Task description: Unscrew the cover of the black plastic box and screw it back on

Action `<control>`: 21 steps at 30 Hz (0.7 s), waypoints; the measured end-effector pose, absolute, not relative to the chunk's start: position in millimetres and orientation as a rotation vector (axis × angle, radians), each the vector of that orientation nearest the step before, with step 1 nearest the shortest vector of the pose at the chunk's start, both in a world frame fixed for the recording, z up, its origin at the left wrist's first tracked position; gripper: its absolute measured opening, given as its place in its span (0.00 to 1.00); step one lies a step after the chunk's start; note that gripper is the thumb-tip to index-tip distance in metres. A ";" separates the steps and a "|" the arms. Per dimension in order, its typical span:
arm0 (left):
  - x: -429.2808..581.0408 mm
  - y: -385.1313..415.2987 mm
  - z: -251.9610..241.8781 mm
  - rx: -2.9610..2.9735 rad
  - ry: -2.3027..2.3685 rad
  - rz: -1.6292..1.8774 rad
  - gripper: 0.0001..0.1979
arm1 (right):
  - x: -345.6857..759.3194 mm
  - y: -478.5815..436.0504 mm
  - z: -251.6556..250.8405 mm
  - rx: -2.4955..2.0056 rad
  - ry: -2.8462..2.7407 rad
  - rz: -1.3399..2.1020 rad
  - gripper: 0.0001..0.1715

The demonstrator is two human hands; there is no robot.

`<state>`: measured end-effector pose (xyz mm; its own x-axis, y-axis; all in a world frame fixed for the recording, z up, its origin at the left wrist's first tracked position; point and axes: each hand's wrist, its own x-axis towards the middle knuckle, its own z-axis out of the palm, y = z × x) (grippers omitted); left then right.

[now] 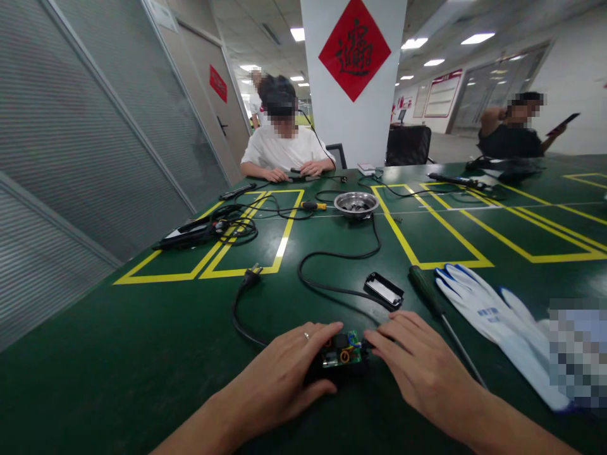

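My left hand and my right hand rest on the green table, both closed around a small black power adapter whose case is open, showing a green circuit board with coils. Its black cable loops away to a plug. The adapter's black cover lies just beyond my right hand. A green-handled screwdriver lies right of the cover, its shaft passing behind my right hand.
White work gloves lie at the right. A metal bowl, a yellow screwdriver and tangled cables with a black device sit farther out. A person in white sits across the table; another sits at the far right.
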<state>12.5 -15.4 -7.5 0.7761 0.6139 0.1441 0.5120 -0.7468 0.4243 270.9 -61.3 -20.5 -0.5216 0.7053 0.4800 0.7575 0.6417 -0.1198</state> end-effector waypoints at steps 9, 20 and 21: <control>11.8 -7.6 -0.8 2.606 0.797 0.304 0.26 | 258.6 -55.7 -29.6 -1.190 -2.452 -0.111 0.23; 12.7 -8.7 -1.1 2.700 0.833 0.245 0.24 | 268.6 -51.8 -33.5 -1.219 -2.499 -0.111 0.21; 14.1 -10.0 -1.7 2.722 0.817 0.251 0.26 | 268.1 -51.5 -34.4 -1.219 -2.503 -0.114 0.21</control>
